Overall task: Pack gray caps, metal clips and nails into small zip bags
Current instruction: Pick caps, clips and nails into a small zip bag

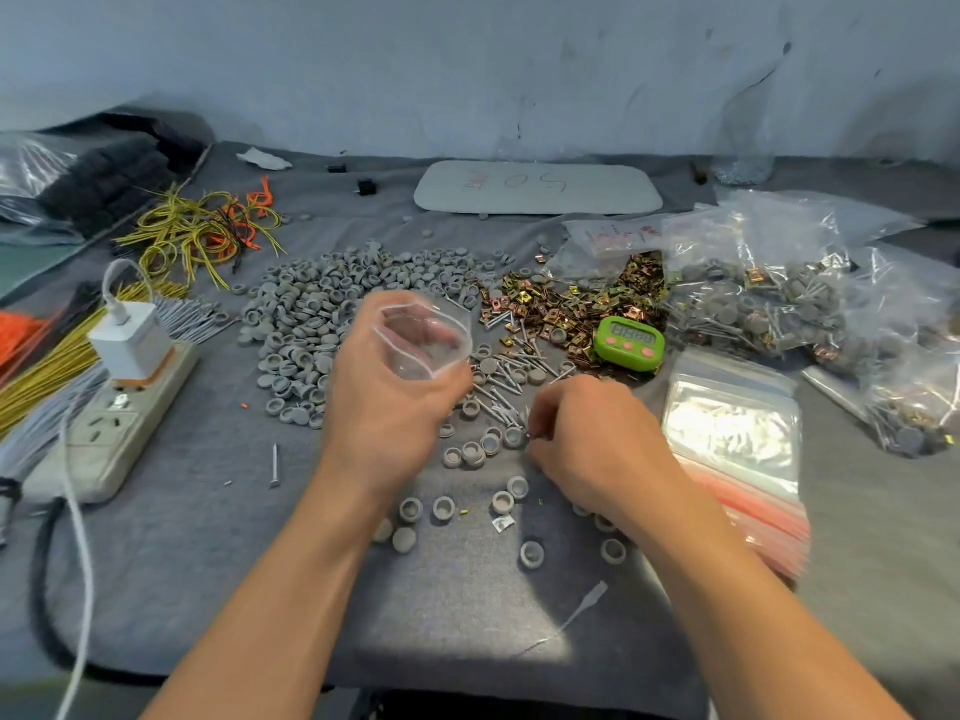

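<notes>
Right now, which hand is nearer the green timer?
Right. The right hand is in front of the green timer, slightly to its left; the left hand, holding a small zip bag, is farther to its left.

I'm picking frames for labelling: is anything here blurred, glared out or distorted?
Head view: the bag held in the left hand is motion-blurred. The bag stack glares white, hiding detail. A bright patch falls on the cloth near the bottom, and the wide-angle lens bends its far edge. The caps and nails mid-frame look sharp enough.
</notes>
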The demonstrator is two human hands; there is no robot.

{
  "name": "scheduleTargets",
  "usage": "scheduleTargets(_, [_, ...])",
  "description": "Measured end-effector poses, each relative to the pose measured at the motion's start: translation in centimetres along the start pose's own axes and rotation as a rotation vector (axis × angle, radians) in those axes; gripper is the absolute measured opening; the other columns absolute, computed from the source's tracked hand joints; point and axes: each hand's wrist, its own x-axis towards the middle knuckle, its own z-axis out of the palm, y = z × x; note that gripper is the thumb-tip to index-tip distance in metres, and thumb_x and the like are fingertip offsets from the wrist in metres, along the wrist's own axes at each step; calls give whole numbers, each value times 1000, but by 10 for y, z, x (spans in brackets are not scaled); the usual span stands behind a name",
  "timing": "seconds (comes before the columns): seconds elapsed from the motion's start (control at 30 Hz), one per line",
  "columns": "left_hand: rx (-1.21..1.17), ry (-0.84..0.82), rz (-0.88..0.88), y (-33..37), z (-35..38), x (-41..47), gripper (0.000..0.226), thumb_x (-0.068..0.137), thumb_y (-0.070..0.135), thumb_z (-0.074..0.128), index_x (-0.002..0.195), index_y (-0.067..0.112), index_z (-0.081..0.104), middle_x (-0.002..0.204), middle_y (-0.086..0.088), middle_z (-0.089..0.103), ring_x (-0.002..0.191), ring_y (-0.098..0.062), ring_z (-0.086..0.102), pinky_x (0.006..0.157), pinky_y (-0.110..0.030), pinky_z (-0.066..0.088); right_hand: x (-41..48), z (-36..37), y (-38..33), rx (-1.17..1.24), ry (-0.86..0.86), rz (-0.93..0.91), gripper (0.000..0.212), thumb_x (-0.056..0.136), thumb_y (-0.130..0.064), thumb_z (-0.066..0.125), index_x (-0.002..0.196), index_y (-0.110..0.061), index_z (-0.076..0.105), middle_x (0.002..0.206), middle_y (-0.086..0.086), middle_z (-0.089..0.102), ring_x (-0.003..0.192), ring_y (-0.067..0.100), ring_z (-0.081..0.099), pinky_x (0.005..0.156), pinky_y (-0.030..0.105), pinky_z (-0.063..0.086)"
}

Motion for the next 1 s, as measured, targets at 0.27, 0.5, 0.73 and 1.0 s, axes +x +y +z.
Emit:
scheduleTargets(0.27, [616,-157,74,-12,10,-8,60,74,20,87,105,47,43,99,13,63,92,-15,60,72,-34,48,4,-6,2,450,270,-18,13,91,-24,74,80,-30,77,71,-16,73,68,-1,66,64,14,52])
scheduleTargets(0.5, [558,-243,52,-10,16,-8,64,69,20,84,105,50,41,95,10,64,85,-14,59,68,-38,49,2,-10,-12,876,208,-141,10,77,-20,85,74,-30,83,64,-6,74,55,6,58,54,32,48])
scheduleTargets(0.73, [385,-192,12,-10,13,-5,52,71,23,84,105,44,51,98,23,67,76,0,66,63,-27,51,8,-13,-5,970,297,-55,11,83,-17,84,79,-27,83,74,-11,78,74,6,73,75,32,59])
scheduleTargets(1.0, [384,-204,16,-11,12,-7,57,67,22,86,105,45,50,93,21,68,71,-3,66,62,-34,54,8,-7,-14,939,264,-109,11,83,-16,83,78,-25,84,71,-10,77,66,4,69,67,29,58])
